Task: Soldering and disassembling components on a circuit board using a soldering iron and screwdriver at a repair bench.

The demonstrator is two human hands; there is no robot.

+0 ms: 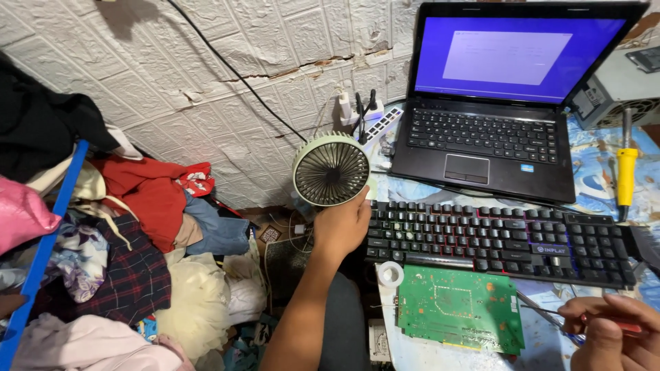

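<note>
The left forearm reaches straight up the middle, bare, its hand raised with fingers curled closed. The right hand sits low at the corner, fingers pinched together.

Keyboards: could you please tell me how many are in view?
2. The laptop's built-in keyboard lies below its screen, and a separate black keyboard lies in front of the laptop, by the left hand. Others may be hidden.
</note>
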